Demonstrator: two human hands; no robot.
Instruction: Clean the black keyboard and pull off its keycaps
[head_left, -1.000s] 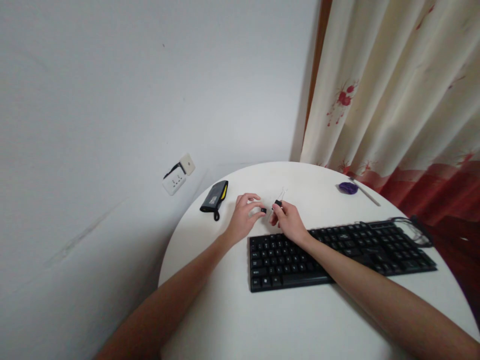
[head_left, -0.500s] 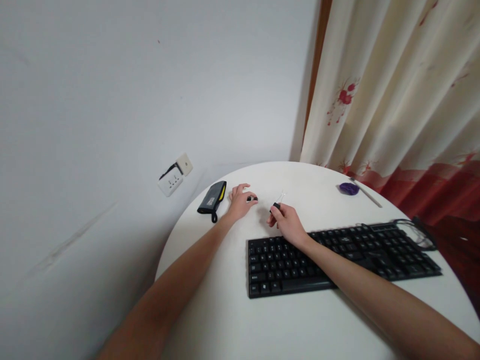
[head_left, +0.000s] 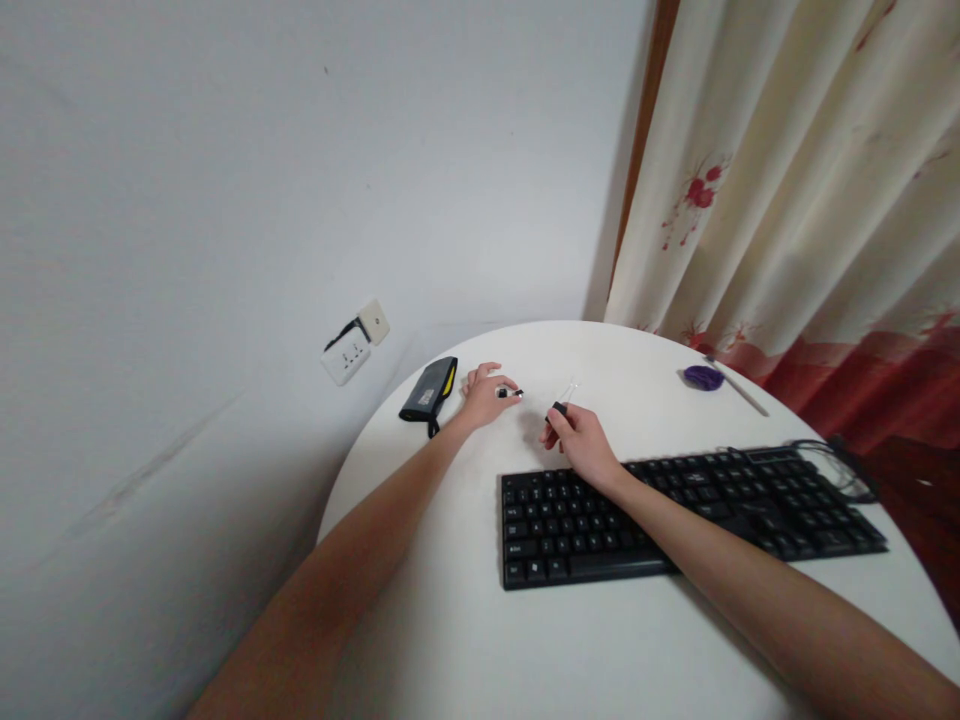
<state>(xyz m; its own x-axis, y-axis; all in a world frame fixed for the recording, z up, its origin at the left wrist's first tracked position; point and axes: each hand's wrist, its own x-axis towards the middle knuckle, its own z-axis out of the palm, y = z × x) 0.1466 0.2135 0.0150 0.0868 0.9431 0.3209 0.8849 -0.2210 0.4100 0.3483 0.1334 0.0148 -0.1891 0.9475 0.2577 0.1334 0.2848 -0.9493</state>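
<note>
My right hand (head_left: 581, 436) pinches a black binder clip (head_left: 557, 410) just above the far edge of the black keyboard (head_left: 585, 530). Its thin wire handles stick up and away from my fingers. To the left, my left hand (head_left: 486, 396) has thumb and forefinger closed on a small black and silver piece (head_left: 511, 393), too small to name. The other fingers of that hand are spread, close to a grey and black pouch (head_left: 429, 390) with yellow inside its edge and a wrist loop.
Everything lies on a round white table (head_left: 420, 600) set against the wall. A purple scrunchie-like bundle (head_left: 703, 377) and a thin pale stick (head_left: 741, 388) lie at the far right. The keyboard's coiled cable (head_left: 840, 470) sits at its right end. Wall sockets (head_left: 346, 356) are at left.
The view has shifted slightly, so everything sits a little further right. My left fingertips show more of the silver end of the small piece. Both hands keep their pinch.
</note>
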